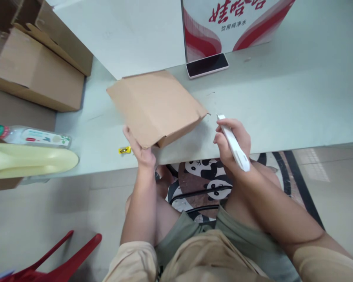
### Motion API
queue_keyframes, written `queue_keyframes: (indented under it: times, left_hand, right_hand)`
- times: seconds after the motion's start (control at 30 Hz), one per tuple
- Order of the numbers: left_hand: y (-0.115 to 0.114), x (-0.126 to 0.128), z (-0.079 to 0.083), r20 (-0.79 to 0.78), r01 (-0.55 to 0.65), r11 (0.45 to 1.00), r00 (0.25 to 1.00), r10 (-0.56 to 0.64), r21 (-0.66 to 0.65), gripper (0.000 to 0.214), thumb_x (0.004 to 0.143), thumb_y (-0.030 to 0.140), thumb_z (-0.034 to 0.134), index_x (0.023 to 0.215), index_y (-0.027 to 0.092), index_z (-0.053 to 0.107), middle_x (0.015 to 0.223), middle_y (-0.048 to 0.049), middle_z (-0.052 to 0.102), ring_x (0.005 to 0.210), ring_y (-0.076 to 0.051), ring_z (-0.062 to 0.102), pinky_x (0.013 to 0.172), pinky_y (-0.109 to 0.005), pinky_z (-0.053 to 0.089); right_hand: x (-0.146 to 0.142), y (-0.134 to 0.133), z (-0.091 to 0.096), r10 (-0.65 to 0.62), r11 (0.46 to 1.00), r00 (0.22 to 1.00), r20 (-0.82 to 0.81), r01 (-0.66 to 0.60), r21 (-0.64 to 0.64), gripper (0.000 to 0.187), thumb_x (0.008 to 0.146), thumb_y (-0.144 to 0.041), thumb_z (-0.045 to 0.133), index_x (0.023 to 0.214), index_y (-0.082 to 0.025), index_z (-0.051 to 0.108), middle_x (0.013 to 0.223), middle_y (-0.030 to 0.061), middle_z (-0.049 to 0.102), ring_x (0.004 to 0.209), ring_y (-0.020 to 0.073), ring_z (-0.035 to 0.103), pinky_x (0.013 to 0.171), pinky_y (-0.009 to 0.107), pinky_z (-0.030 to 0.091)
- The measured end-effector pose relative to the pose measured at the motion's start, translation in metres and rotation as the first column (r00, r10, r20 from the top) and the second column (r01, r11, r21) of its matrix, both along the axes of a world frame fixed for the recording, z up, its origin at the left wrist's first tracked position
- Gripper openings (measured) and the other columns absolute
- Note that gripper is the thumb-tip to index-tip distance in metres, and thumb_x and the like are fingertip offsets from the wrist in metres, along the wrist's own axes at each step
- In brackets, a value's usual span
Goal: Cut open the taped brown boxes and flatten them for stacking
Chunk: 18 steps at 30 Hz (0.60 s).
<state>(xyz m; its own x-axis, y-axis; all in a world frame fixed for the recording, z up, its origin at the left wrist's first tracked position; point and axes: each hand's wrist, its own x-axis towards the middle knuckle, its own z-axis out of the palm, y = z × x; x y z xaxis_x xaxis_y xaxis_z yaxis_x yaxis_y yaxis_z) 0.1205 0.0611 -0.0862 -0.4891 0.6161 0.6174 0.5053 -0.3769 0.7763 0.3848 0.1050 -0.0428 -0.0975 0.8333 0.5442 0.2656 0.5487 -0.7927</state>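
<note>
A brown cardboard box (164,105) sits tilted over the table's near edge, one flap jutting out to the left. My left hand (142,152) grips it at the near left corner, with some fingers hidden under the flap. In my right hand (235,139) is a slim white handheld tool (234,147) with a thin metal tip; its exact kind I cannot make out. The tip points away from me, just right of the box's right corner and apart from it. A small dark strand shows at that corner.
A phone (207,65) lies before a red-and-white carton (226,29). At left are cardboard boxes (38,66), a bottle (37,136) and a pale yellow object (32,160). A small yellow wrapper (124,150) lies near the table (297,98) edge. A red chair (73,260) stands below left.
</note>
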Motion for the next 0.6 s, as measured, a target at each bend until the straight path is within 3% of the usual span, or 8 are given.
queue_keyframes:
  times: [0.13, 0.27, 0.37, 0.5, 0.6]
  left_hand:
    - [-0.008, 0.004, -0.010, -0.064, 0.091, 0.982, 0.993, -0.102, -0.163, 0.050, 0.071, 0.067, 0.071, 0.094, 0.023, 0.065, 0.091, -0.0050, 0.069, 0.089, -0.023, 0.068, 0.089, -0.042, 0.057]
    - [-0.007, 0.012, -0.005, -0.109, 0.158, 0.937, 0.974, -0.200, -0.313, 0.062, 0.057, 0.071, 0.080, 0.087, 0.019, 0.066, 0.085, -0.0069, 0.070, 0.084, -0.025, 0.070, 0.081, -0.042, 0.060]
    - [-0.005, 0.017, 0.002, -0.070, 0.143, 0.909, 0.980, -0.184, -0.392, 0.064, 0.050, 0.069, 0.085, 0.084, 0.019, 0.064, 0.081, -0.0058, 0.069, 0.083, -0.025, 0.070, 0.081, -0.043, 0.061]
    - [-0.006, 0.013, 0.003, -0.003, 0.133, 0.924, 0.990, -0.144, -0.359, 0.062, 0.053, 0.068, 0.084, 0.085, 0.019, 0.064, 0.082, -0.0057, 0.068, 0.085, -0.025, 0.069, 0.086, -0.045, 0.060]
    - [-0.011, 0.006, -0.001, 0.146, 0.193, 0.924, 0.978, -0.152, -0.331, 0.067, 0.058, 0.071, 0.080, 0.097, 0.019, 0.066, 0.088, -0.0079, 0.069, 0.093, -0.027, 0.070, 0.090, -0.046, 0.059]
  right_hand:
    - [-0.003, 0.013, -0.008, -0.019, 0.988, 0.999, -0.030, 0.014, -0.151, 0.028, 0.094, -0.036, 0.054, 0.120, -0.023, 0.057, 0.101, 0.0031, 0.068, 0.079, 0.0137, 0.068, 0.070, 0.030, 0.056]
    - [-0.006, 0.023, -0.015, 0.015, 0.969, 0.994, -0.105, -0.040, -0.245, 0.028, 0.098, -0.042, 0.049, 0.118, -0.022, 0.051, 0.100, 0.0037, 0.072, 0.085, 0.0140, 0.072, 0.077, 0.031, 0.056]
    - [-0.006, 0.027, -0.023, 0.025, 0.962, 0.996, -0.091, -0.049, -0.268, 0.029, 0.098, -0.047, 0.049, 0.115, -0.023, 0.047, 0.103, 0.0053, 0.072, 0.096, 0.0163, 0.071, 0.085, 0.035, 0.055]
    - [-0.004, 0.032, -0.032, 0.013, 0.959, 0.998, -0.061, -0.030, -0.282, 0.038, 0.091, -0.047, 0.059, 0.115, -0.025, 0.040, 0.117, 0.0086, 0.068, 0.110, 0.0199, 0.067, 0.094, 0.042, 0.052]
    - [-0.003, 0.033, -0.033, 0.006, 0.962, 0.998, -0.060, -0.022, -0.271, 0.047, 0.086, -0.049, 0.065, 0.115, -0.026, 0.036, 0.121, 0.0094, 0.065, 0.118, 0.0226, 0.063, 0.104, 0.051, 0.046]
